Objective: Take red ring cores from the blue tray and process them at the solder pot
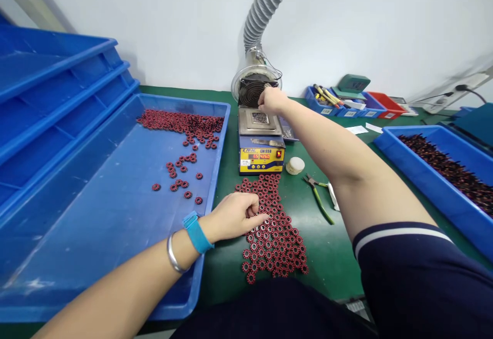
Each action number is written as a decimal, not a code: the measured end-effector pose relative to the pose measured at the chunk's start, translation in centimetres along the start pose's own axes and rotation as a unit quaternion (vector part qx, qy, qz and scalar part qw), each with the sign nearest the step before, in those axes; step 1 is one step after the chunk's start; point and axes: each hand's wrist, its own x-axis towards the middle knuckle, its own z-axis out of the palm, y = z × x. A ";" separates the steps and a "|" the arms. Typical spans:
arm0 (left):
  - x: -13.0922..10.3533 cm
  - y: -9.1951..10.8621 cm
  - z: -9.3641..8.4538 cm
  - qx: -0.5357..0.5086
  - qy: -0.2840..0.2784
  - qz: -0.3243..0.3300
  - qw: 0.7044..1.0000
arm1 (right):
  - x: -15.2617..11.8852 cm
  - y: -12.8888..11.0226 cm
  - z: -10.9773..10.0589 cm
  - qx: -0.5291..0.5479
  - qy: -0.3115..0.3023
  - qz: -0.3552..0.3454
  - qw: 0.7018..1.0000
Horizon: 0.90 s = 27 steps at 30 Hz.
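Note:
My left hand (pixel 241 215), with a blue band and a silver bangle at the wrist, rests over the left side of a spread of red-and-black toothed rings (pixel 275 236). Its fingers are curled; whatever they may hold is hidden. My right hand (pixel 272 100) is closed above the square metal pot of a yellow-and-blue heating unit (pixel 262 160), in front of the round black fan grille (pixel 252 92). What its fingertips pinch is too small to name. The pot (pixel 260 117) has a silvery surface, and red digits glow on the unit's front.
A large blue tray (pixel 96 215) with more rings stands at left beside stacked blue trays (pixel 57 72). Right of the rings lie green-handled cutters (pixel 321 203) and a round pale pad (pixel 296 165). Another blue tray (pixel 435 195) holds dark parts at far right. A grey hose (pixel 265 10) rises behind.

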 end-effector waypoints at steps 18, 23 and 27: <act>0.0 0.2 0.1 -0.078 0.027 -0.010 0.997 | -4.3 -0.9 -3.2 0.319 0.000 0.049 0.947; 0.4 0.9 -0.5 -0.291 0.155 -0.071 0.941 | -12.7 -3.0 -1.5 0.568 -0.085 0.033 0.818; 0.6 1.1 -0.7 -0.398 0.205 -0.077 0.891 | -20.9 -5.3 1.4 0.571 -0.028 -0.012 0.820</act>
